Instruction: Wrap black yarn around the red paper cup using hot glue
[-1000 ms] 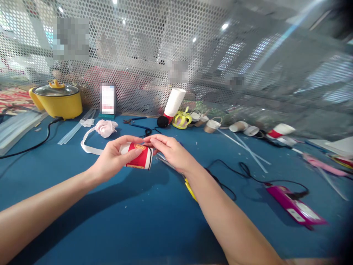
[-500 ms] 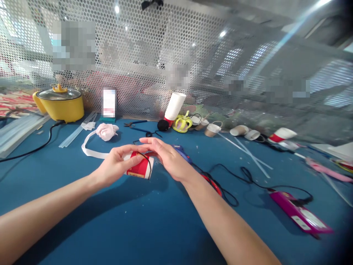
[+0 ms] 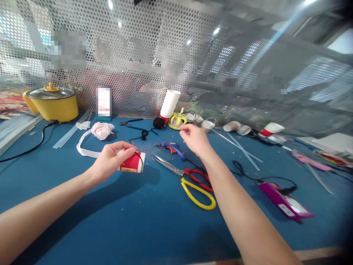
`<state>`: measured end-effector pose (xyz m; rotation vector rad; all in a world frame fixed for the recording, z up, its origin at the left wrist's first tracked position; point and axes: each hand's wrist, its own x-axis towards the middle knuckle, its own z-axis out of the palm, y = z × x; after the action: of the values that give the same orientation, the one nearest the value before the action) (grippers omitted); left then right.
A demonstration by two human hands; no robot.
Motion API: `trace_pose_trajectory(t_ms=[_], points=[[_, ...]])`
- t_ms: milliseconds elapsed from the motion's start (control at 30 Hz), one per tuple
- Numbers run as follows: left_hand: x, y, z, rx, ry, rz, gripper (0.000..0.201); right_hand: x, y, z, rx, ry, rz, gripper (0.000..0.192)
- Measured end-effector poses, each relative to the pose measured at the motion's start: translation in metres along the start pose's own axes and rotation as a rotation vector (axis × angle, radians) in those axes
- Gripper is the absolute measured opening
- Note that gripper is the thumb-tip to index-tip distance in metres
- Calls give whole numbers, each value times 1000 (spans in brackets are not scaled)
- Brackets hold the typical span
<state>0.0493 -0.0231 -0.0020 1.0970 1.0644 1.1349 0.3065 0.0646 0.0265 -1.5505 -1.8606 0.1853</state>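
My left hand [image 3: 109, 159] grips a small red and white paper cup [image 3: 131, 163] lying on its side just above the blue table [image 3: 138, 221]; a thin black cord runs over the cup's mouth. My right hand [image 3: 194, 138] is raised further back, fingers pinched together; whether it holds anything is unclear. Below it lie a blue glue gun [image 3: 171, 147] and yellow and red handled scissors [image 3: 190, 179].
A yellow pot [image 3: 52, 103] stands at the back left beside clear glue sticks [image 3: 70, 130]. A pink fabric flower with white ribbon [image 3: 100, 130], a stack of white cups [image 3: 168, 103], a yellow crown [image 3: 177, 119], several small cups [image 3: 237, 127] and a magenta device [image 3: 284, 200] lie around. Mesh wall behind.
My right hand has left the cup and moved back and to the right, uncovering the scissors and glue gun. My left hand keeps the cup, now slightly lower and further left.
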Motion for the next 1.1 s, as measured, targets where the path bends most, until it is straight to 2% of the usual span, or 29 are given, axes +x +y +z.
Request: trace_pose_trajectory(t_ms=[67,167,267,367,500,600,667,733,900,1100], points=[[1,-1,-1,10,20,18,30,1,17,3,-129,-115,142,6],[1,-1,-1,4,46,34,31,-6,29,18,-240,-275,301,9],[1,0,-1,-14,65,50,30,-12,31,33,-260,-293,363,9],[1,1,-1,-32,89,68,28,-16,26,33,-195,-247,389,22],[0,4,0,-25,104,61,25,-27,8,11,44,-249,364,32],[1,3,-1,-5,101,43,24,-46,-10,-7,474,-304,286,27],[3,1,-1,17,93,21,25,-60,-21,-14,598,-290,283,25],[5,-2,-2,38,85,-11,25,-72,-28,-17,597,-294,265,20],[11,-11,-2,83,76,-60,28,-85,-38,-17,634,-496,251,25],[15,-22,-5,131,45,-43,29,-90,-46,-11,597,-530,226,29]])
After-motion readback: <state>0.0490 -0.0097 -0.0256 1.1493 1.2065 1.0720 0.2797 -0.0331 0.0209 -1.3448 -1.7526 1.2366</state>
